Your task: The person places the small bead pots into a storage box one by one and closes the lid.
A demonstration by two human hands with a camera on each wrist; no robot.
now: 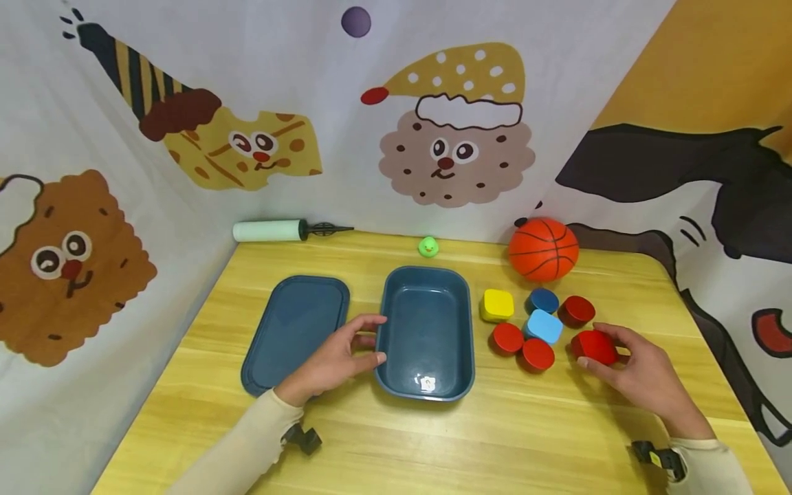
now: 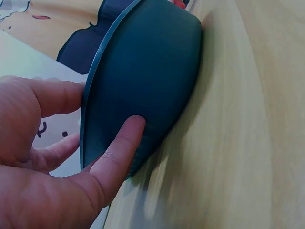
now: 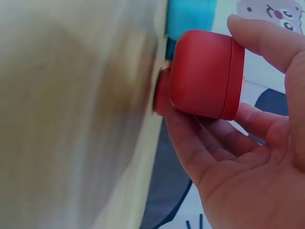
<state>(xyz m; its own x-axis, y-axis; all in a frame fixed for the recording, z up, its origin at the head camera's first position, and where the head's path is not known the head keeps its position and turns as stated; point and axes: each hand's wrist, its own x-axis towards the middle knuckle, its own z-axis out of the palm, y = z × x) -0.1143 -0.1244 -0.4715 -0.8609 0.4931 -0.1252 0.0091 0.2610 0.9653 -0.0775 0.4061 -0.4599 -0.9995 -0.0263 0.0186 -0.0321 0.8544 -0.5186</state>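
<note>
A dark blue rectangular tub [image 1: 427, 397] stands in the middle of the table in the head view. My left hand [image 1: 337, 357] holds its left rim; in the left wrist view, one finger [image 2: 125, 143] lies along the outer wall while others meet the rim. At the right, my right hand [image 1: 650, 371] grips a red rounded box [image 1: 595, 346] between thumb and fingers. The right wrist view shows this box [image 3: 205, 74] close up, with a lid seam near one end. Just left of it sit red round boxes [image 1: 537, 355] and a light blue box [image 1: 543, 326].
A matching dark blue lid [image 1: 300, 326] lies left of the tub. Yellow [image 1: 497, 304] and dark blue [image 1: 542, 300] boxes stand beyond the red ones. Along the back are a hand pump [image 1: 272, 230], a green duck [image 1: 428, 247] and an orange basketball [image 1: 543, 249], before a printed cloth.
</note>
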